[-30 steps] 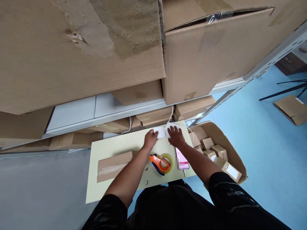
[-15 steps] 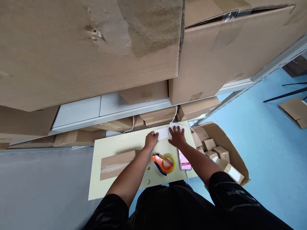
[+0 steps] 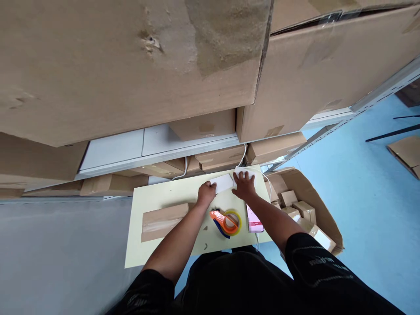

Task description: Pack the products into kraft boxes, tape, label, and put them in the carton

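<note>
At the far edge of a pale yellow table (image 3: 164, 199), my left hand (image 3: 206, 194) is closed on the left end of a white paper label (image 3: 222, 183). My right hand (image 3: 243, 185) lies on a small white device (image 3: 243, 171) from which the label comes, fingers spread over it. Close in front of my hands lie an orange tape dispenser (image 3: 226, 221) with a roll of clear tape and a phone (image 3: 253, 219) with a white cable. A flat brown cardboard box (image 3: 163, 221) rests on the table's left part.
Large cardboard boxes (image 3: 131, 65) fill a metal shelf (image 3: 157, 148) overhead and behind the table. An open carton (image 3: 328, 218) with several small brown boxes (image 3: 303, 211) stands on the blue floor at the right. A flattened cardboard piece (image 3: 407, 153) lies far right.
The label's free end has tilted up slightly between my hands. Both hands stay at the device; the view has shifted a little to the left.
</note>
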`<state>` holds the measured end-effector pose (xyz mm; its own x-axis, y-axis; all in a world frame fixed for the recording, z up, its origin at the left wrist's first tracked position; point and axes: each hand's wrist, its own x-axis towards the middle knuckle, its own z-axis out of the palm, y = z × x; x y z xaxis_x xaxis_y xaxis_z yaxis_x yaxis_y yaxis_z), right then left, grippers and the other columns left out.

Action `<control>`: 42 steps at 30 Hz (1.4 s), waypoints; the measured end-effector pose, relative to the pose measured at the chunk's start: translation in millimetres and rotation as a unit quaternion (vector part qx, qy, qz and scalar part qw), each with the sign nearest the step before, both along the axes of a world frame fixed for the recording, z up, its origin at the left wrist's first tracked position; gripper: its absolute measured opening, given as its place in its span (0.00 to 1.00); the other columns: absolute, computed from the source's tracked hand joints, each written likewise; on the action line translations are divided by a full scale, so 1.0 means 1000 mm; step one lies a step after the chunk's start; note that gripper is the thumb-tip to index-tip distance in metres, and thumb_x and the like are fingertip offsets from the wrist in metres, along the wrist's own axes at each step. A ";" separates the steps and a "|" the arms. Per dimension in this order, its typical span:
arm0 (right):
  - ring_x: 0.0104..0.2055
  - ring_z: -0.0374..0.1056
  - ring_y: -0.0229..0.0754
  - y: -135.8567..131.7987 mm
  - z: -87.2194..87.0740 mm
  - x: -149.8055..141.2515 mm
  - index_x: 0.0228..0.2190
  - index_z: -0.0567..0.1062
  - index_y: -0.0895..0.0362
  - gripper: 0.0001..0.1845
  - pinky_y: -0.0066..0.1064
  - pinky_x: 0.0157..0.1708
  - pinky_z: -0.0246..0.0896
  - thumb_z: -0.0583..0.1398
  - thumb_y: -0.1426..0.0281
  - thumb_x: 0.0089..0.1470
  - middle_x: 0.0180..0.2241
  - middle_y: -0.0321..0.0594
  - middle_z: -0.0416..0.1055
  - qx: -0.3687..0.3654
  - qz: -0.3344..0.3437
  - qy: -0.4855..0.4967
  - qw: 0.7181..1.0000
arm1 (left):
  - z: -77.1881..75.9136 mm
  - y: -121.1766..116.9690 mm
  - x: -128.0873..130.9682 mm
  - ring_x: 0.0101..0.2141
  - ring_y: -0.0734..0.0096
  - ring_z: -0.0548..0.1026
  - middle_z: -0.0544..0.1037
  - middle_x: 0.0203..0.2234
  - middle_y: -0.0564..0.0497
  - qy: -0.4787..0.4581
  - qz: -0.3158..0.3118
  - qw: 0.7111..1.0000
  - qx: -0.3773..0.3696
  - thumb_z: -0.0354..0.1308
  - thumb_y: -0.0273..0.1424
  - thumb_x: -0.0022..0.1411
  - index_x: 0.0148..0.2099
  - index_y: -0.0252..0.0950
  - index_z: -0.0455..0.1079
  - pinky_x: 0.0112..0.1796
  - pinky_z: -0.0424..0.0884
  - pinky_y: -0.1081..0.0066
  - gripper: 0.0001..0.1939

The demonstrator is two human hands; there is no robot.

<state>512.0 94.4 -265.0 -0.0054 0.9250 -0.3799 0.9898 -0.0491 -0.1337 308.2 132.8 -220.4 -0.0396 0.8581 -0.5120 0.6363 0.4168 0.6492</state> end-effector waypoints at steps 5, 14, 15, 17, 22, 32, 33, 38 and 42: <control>0.73 0.38 0.74 -0.003 -0.005 0.002 0.74 0.47 0.57 0.53 0.74 0.65 0.31 0.61 0.51 0.58 0.72 0.61 0.47 0.016 -0.003 -0.001 1.000 | 0.024 -0.012 -0.024 0.25 0.67 0.76 0.73 0.22 0.54 -0.025 0.037 0.998 0.049 0.56 0.43 0.66 0.29 0.41 0.64 0.27 0.69 0.71 0.15; 0.75 0.44 0.61 -0.036 0.042 -0.014 0.71 0.57 0.65 0.41 0.57 0.72 0.36 0.57 0.58 0.63 0.73 0.59 0.50 0.125 0.016 0.105 0.986 | 0.083 -0.036 -0.048 0.24 0.71 0.65 0.66 0.19 0.58 0.024 0.007 0.986 0.163 0.57 0.42 0.64 0.27 0.41 0.59 0.27 0.58 0.72 0.17; 0.74 0.46 0.60 -0.045 0.052 -0.022 0.70 0.59 0.64 0.39 0.55 0.72 0.39 0.55 0.59 0.64 0.72 0.58 0.53 0.153 0.014 0.142 0.978 | 0.089 -0.039 -0.048 0.24 0.71 0.64 0.65 0.19 0.58 0.030 -0.004 0.985 0.171 0.57 0.42 0.64 0.27 0.41 0.59 0.27 0.57 0.72 0.17; 0.73 0.50 0.60 -0.060 0.073 -0.044 0.66 0.66 0.63 0.35 0.55 0.71 0.46 0.56 0.58 0.64 0.69 0.58 0.59 0.195 -0.030 0.217 0.956 | 0.100 -0.046 -0.051 0.24 0.71 0.64 0.66 0.21 0.58 0.050 -0.036 0.979 0.193 0.57 0.39 0.66 0.29 0.41 0.61 0.28 0.58 0.71 0.14; 0.50 0.75 0.52 -0.082 0.124 -0.104 0.52 0.77 0.57 0.29 0.48 0.52 0.72 0.54 0.49 0.65 0.50 0.53 0.78 0.086 -0.271 0.554 0.782 | 0.111 -0.065 -0.070 0.38 0.63 0.73 0.77 0.36 0.49 0.100 -0.173 0.929 0.311 0.53 0.30 0.69 0.37 0.41 0.70 0.40 0.66 0.67 0.06; 0.26 0.70 0.39 -0.085 0.166 -0.200 0.34 0.77 0.56 0.17 0.29 0.26 0.66 0.68 0.59 0.44 0.26 0.35 0.75 0.047 -0.414 0.687 0.595 | 0.126 -0.114 -0.151 0.44 0.56 0.75 0.79 0.41 0.43 0.007 -0.375 0.830 0.413 0.56 0.34 0.70 0.47 0.38 0.75 0.48 0.69 0.58 0.09; 0.26 0.69 0.39 -0.087 0.166 -0.206 0.33 0.76 0.56 0.17 0.29 0.25 0.65 0.68 0.59 0.43 0.25 0.35 0.75 0.056 -0.415 0.682 0.599 | 0.130 -0.116 -0.163 0.45 0.56 0.75 0.79 0.42 0.43 -0.015 -0.369 0.833 0.413 0.57 0.35 0.70 0.48 0.39 0.75 0.49 0.69 0.57 0.10; 0.24 0.68 0.39 -0.101 0.177 -0.232 0.32 0.77 0.57 0.18 0.29 0.24 0.63 0.69 0.59 0.41 0.24 0.36 0.75 0.060 -0.401 0.672 0.620 | 0.149 -0.104 -0.225 0.42 0.60 0.76 0.79 0.40 0.45 -0.122 -0.123 0.923 0.344 0.57 0.37 0.67 0.42 0.38 0.76 0.46 0.72 0.63 0.10; 0.26 0.69 0.40 -0.110 0.195 -0.248 0.34 0.79 0.57 0.19 0.29 0.25 0.63 0.69 0.59 0.41 0.26 0.38 0.77 0.034 -0.381 0.669 0.637 | 0.161 -0.088 -0.263 0.36 0.65 0.76 0.80 0.36 0.47 -0.295 -0.016 0.938 0.184 0.58 0.44 0.65 0.40 0.37 0.76 0.41 0.72 0.67 0.16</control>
